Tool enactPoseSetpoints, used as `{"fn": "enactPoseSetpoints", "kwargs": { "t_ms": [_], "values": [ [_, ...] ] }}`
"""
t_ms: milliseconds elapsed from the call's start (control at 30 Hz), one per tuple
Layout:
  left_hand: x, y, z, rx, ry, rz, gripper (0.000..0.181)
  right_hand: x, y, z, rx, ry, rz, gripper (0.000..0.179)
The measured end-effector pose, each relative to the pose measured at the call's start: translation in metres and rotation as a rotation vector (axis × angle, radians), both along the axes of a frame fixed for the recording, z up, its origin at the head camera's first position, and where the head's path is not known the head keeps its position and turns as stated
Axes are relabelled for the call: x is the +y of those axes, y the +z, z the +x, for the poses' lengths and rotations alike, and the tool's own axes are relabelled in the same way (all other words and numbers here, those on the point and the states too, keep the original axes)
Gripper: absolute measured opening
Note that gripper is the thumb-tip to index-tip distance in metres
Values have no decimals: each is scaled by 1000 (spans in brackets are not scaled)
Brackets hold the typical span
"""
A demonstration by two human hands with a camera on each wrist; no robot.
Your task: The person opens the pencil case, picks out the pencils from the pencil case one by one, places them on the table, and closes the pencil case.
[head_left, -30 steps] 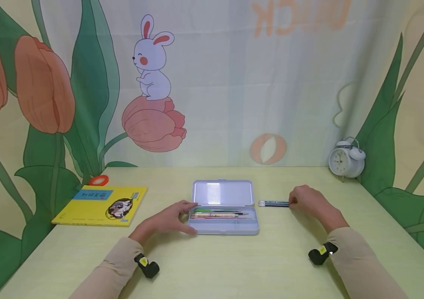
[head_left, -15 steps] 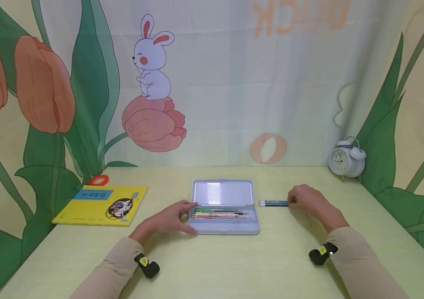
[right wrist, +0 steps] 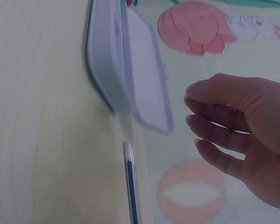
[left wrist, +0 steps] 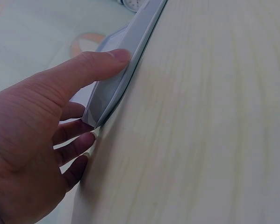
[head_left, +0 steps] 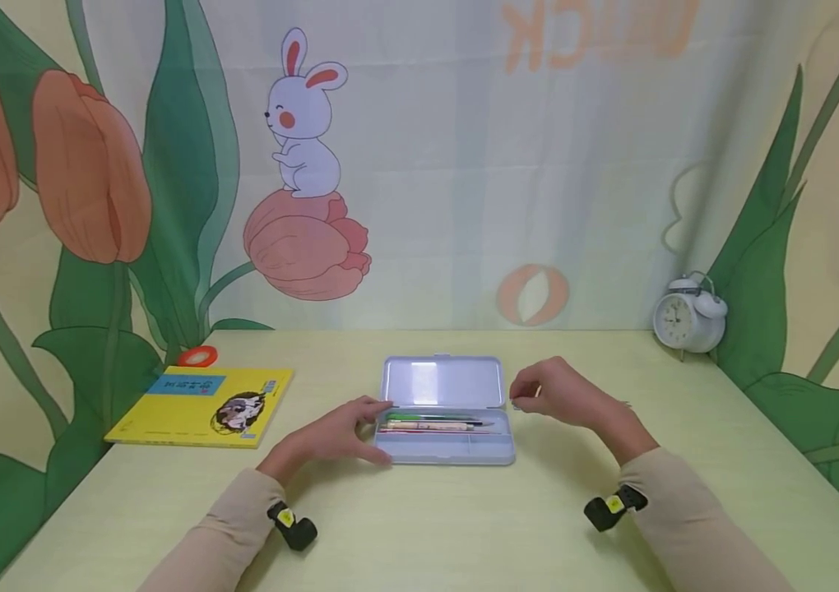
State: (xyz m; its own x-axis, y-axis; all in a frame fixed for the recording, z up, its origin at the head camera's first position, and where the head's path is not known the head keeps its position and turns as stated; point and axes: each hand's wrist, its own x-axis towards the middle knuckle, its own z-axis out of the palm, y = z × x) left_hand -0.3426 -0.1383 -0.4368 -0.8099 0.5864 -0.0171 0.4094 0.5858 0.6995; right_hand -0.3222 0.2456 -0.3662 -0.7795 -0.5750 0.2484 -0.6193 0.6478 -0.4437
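An open pale lilac pencil case [head_left: 430, 449] lies on the table, its lid [head_left: 464, 382] tipped back. My left hand [head_left: 331, 432] holds its left end; in the left wrist view, the thumb [left wrist: 100, 65] lies along the front wall and the fingers are around the end. Several pens and pencils [head_left: 434, 426] fill the rear compartment. Right of the case, dark pencils [right wrist: 133, 191] with pale ends lie on the table. My right hand [head_left: 567, 395] is over them, hiding most of their length in the head view. Its fingers are loosely bent with nothing visible between them.
A yellow book [head_left: 201, 407] lies on the left, with a red ring-shaped object [head_left: 198, 356] behind it. At the back right corner stands a white alarm clock [head_left: 688, 316]. A printed curtain [head_left: 427, 164] hangs behind the table's rear edge.
My right hand has left the right end of the pencils and moved left to their pale ends, beside the case. The pencils appear to stay in place. My left hand has not moved.
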Motion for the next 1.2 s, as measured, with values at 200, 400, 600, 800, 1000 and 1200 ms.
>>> {"fn": "enactPoseSetpoints", "kwargs": {
  "t_ms": [200,400,600,800,1000,1200],
  "values": [
    [1,1,0,1,-1,4,95,-31,5,2,-7,58,12,7],
    [2,3,2,4,0,4,94,-49,0,-2,-64,75,38,7],
    [1,2,1,6,-14,14,93,-60,-8,-7,-118,48,54,7],
    [1,1,0,9,-16,10,95,-65,-12,-10,-103,64,76,7],
    [1,2,0,4,-13,2,95,-68,-16,-10,-88,46,134,7],
    [1,2,0,-1,-11,8,94,-73,-21,-10,-68,18,165,7]
  ]
}}
